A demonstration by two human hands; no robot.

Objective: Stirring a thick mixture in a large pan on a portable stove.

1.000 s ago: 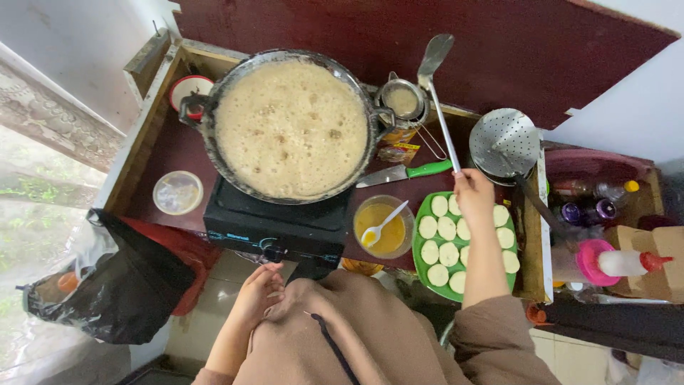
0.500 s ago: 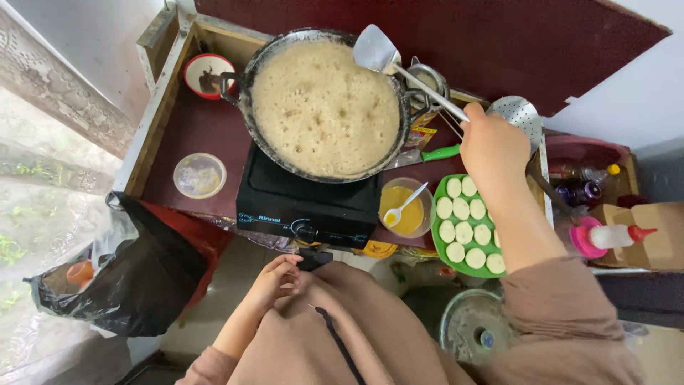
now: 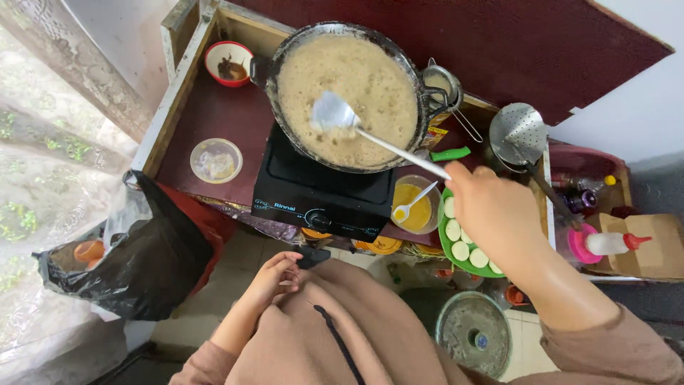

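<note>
A large dark wok (image 3: 285,53) full of foaming oil stands on a black single-burner stove (image 3: 313,192). My right hand (image 3: 491,210) grips the long handle of a metal spatula (image 3: 335,114), whose blade hovers over the froth in the middle of the wok. Under that hand lies a green plate (image 3: 456,260) with several pale round dough pieces. A clear bowl of yellow batter (image 3: 417,207) with a white spoon sits between the stove and the plate. My left hand (image 3: 274,278) rests against my brown clothing, fingers loosely curled, holding nothing.
A red bowl (image 3: 228,60) and a clear lidded cup (image 3: 216,160) sit left of the stove. A perforated metal skimmer (image 3: 519,133), a small metal pot (image 3: 442,82) and a green-handled knife (image 3: 450,153) lie to the right. A black plastic bag (image 3: 135,249) hangs at the left; a pink-capped squeeze bottle (image 3: 605,242) is far right.
My right hand took up the spatula from beside the wok, lifted it, and swung its blade down over the frothing oil. The left hand stayed at my waist.
</note>
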